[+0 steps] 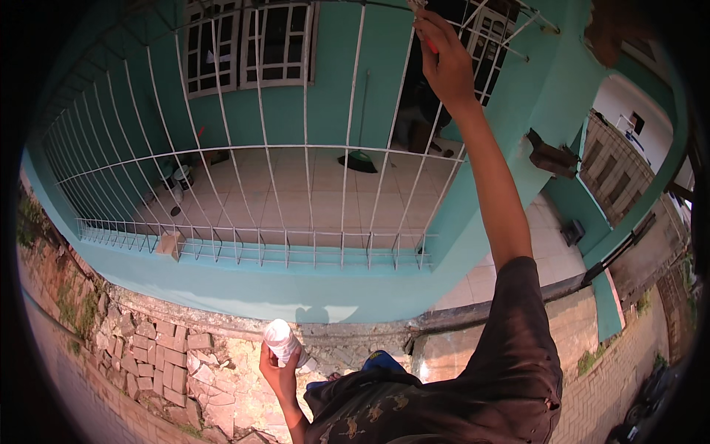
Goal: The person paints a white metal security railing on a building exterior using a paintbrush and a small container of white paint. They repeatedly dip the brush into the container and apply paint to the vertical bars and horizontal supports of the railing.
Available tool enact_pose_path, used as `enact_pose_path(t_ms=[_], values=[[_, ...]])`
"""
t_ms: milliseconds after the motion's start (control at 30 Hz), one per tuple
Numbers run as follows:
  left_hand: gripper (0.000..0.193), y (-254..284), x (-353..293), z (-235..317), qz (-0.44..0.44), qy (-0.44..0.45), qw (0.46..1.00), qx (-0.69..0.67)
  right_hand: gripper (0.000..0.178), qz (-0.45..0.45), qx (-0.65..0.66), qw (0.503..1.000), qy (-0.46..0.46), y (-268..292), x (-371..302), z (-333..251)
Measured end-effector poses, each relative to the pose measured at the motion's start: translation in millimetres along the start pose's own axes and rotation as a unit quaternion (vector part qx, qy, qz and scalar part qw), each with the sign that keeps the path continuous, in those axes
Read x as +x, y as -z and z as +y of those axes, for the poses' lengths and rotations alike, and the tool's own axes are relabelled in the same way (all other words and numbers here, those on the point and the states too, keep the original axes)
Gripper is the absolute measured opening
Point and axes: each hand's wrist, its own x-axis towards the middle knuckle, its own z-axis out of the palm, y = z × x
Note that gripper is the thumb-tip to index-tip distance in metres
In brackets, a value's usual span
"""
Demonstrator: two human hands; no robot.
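High up at the top edge, my right hand (447, 63) is closed around a paintbrush (432, 46) with a red handle. Its pale tip lies against or close to the upper bars of a white metal grille (307, 146); contact is hard to tell. Low down in front of my body, my left hand (279, 374) grips a white ribbed cup (279, 338). What the cup contains cannot be made out. The grille stands on a low turquoise wall (244, 285), and the cup is apart from both.
Behind the bars are a green-headed broom (359, 161), several cans (182, 176) and a tiled porch floor (296, 192). A block (169, 245) rests on the wall ledge. Loose paving bricks (159, 359) lie at lower left. A turquoise pillar (529, 111) rises at right.
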Motion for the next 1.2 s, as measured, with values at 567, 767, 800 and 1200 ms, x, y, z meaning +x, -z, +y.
enact_pose_path(t_ms=[567,767,800,1200], values=[[0.062,-3.2,-4.1,4.8,0.021,0.009,1.000,-0.006,0.027,0.035,0.193,0.978,-0.069,-1.4,-12.7,53.8],[0.060,0.2,-4.3,6.3,0.020,0.004,1.000,0.000,0.027,0.128,0.121,0.982,-0.072,2.5,0.9,32.0],[0.060,0.0,-4.2,8.0,0.017,0.006,1.000,0.000,0.027,0.145,0.110,0.981,-0.064,2.2,1.3,28.3],[0.059,3.0,-4.0,1.4,0.014,0.005,1.000,0.005,0.021,0.036,0.091,0.989,-0.115,-10.4,-29.8,37.0]])
